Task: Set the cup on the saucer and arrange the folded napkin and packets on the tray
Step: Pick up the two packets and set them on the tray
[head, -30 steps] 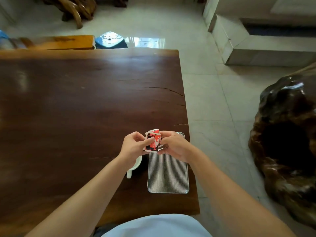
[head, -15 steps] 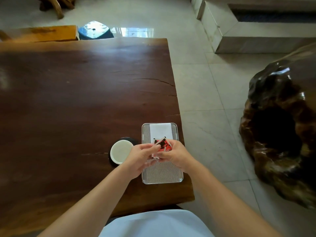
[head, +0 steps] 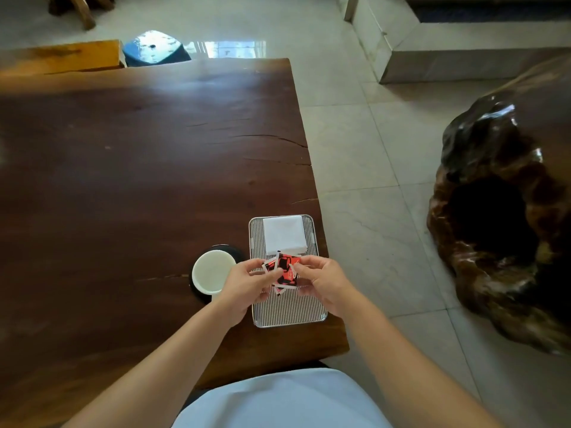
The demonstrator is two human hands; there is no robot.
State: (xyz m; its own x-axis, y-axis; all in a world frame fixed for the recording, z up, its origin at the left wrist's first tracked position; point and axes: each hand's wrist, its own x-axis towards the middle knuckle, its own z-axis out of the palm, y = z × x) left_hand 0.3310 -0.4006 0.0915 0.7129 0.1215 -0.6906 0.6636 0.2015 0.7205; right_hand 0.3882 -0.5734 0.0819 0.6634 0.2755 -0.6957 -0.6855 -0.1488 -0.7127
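- I have both hands over the middle of the tray (head: 289, 316), which sits at the near right corner of the wooden table (head: 123, 180).
- My left hand (head: 247, 284) pinches the left edge of the packets (head: 282, 270) between thumb and fingertips; my right hand (head: 321, 281) pinches the right edge the same way. I judge this 2-sided hold is for fanning or separating them before laying them down.
- The packets are red, black and white and overlap in a loose fan; I cannot count them.
- The folded napkin (head: 285, 234) lies flat on the tray's far half, leaving the near half bare for the packets.
- The cup (head: 213, 271) already stands on the dark saucer (head: 228, 249), just left of the tray, out of my hands' way.
- I judge only the packets remain to be placed.
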